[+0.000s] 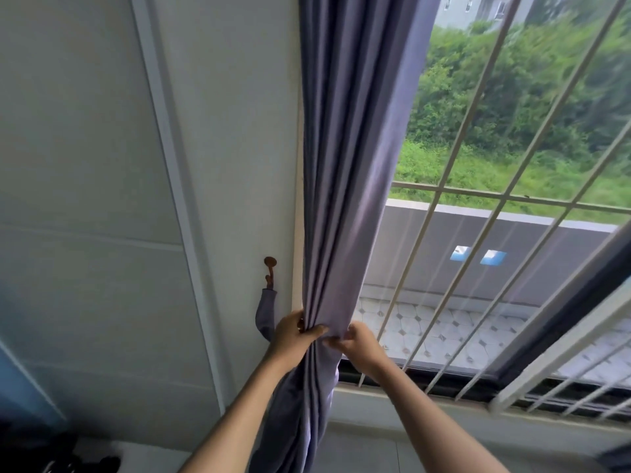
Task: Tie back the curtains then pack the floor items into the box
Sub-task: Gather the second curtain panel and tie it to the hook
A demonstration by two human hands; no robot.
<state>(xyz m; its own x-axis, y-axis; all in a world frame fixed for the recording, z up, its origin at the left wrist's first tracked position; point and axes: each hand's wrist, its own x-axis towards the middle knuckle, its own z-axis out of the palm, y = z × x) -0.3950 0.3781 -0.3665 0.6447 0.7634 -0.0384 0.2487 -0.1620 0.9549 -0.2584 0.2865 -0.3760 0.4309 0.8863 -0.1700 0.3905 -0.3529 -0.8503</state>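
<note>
Curtain [345, 165]: lilac-grey, gathered into a narrow column of folds that hangs along the left edge of the window, beside the white wall; its lower part is bunched where both hands meet and falls on below them towards the floor.
Window [512, 233]: wide pane to the right of the curtain, crossed by pale slanted bars [474, 107]; greenery, a grey parapet and a tiled ledge lie outside.
Wall [222, 131]: white, with a raised vertical strip running down it left of the curtain.
Left hand [293, 332]: clamped round the gathered folds from the wall side, thumb across the front of the cloth, fingers out of sight behind it.
Right hand [358, 343]: pinches the window-side edge of the same bunch, fingertips touching the cloth just beside the left thumb.
Tie-back [266, 314]: strip of matching fabric hanging slack from the hook, just left of the left hand.
Hook [269, 268]: small brown wall hook, near the curtain's left edge.
</note>
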